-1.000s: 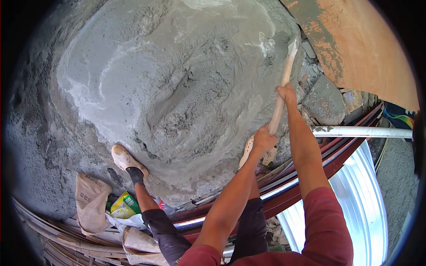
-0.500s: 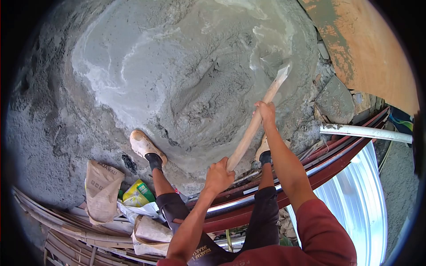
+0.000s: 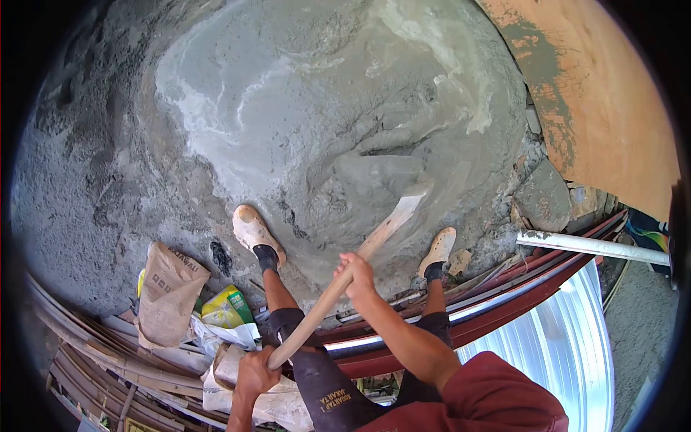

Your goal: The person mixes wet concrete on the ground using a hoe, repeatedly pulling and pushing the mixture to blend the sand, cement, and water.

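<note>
My left hand [image 3: 256, 371] is wrapped round the butt end of a hoe's wooden handle [image 3: 324, 306], beside my thigh. Farther up the same handle, my right hand [image 3: 354, 275] grips it in a closed fist. The handle slants up and to the right, to a mortar-coated hoe blade [image 3: 381, 171] that lies partly sunk in wet grey mortar [image 3: 288, 108]. Its lower edge cannot be seen. My two feet in pale clogs stand at the near rim of the mortar.
An orange-brown board [image 3: 576, 86] borders the mortar at upper right. A white pipe [image 3: 590, 246], red metal lengths [image 3: 497, 313] and shiny corrugated sheet [image 3: 554, 338] lie on the right. A brown paper sack [image 3: 171, 295], a yellow-green packet [image 3: 227, 308] and bamboo poles [image 3: 108, 360] are at lower left.
Both hands have drawn the hoe toward my body and to the left. Its blade has moved through the mortar from upper right to nearer the middle, and more of it shows.
</note>
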{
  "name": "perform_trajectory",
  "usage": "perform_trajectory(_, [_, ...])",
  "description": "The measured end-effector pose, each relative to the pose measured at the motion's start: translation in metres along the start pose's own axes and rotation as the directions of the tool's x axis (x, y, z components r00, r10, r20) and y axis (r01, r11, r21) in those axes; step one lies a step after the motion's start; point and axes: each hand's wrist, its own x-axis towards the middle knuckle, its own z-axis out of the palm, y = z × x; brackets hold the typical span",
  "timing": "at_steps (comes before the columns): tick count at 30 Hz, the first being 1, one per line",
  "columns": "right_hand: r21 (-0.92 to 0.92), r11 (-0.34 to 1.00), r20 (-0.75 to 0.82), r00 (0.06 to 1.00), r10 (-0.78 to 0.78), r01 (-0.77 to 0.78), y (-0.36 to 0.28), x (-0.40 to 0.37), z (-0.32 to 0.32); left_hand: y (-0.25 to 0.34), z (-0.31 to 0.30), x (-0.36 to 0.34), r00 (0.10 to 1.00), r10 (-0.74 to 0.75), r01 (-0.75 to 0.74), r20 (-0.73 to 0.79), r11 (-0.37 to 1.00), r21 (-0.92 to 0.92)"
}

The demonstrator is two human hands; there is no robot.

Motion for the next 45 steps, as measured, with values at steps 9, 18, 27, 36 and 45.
perform_trajectory(9, [-0.078,0.900,0.073,0.902,-0.425,0.430,-0.208,0.054,0.051,0.072,0.101,0.175,0.922,0.194,-0.161,-0.336,0.979,0.123])
perform_trajectory(18, [-0.776,0.382,0.152,0.736,-0.659,0.502,-0.380,0.131,0.077,0.302,0.105,0.408,0.956,0.227,-0.204,-0.184,0.970,0.135])
perform_trajectory(27, [-0.801,0.463,0.080,0.835,-0.545,0.379,-0.209,0.143,0.056,0.137,0.098,0.230,0.999,-0.042,0.045,-0.024,0.990,0.137])
perform_trajectory(36, [-0.292,0.929,0.105,0.973,-0.207,0.229,-0.079,0.100,0.034,0.058,0.051,0.079,0.987,-0.076,0.085,-0.142,0.995,0.061])
perform_trajectory(45, [-0.243,0.969,-0.045,0.997,-0.068,0.055,0.035,-0.077,0.003,-0.027,0.064,-0.086,0.967,-0.193,0.207,-0.164,0.976,0.067])
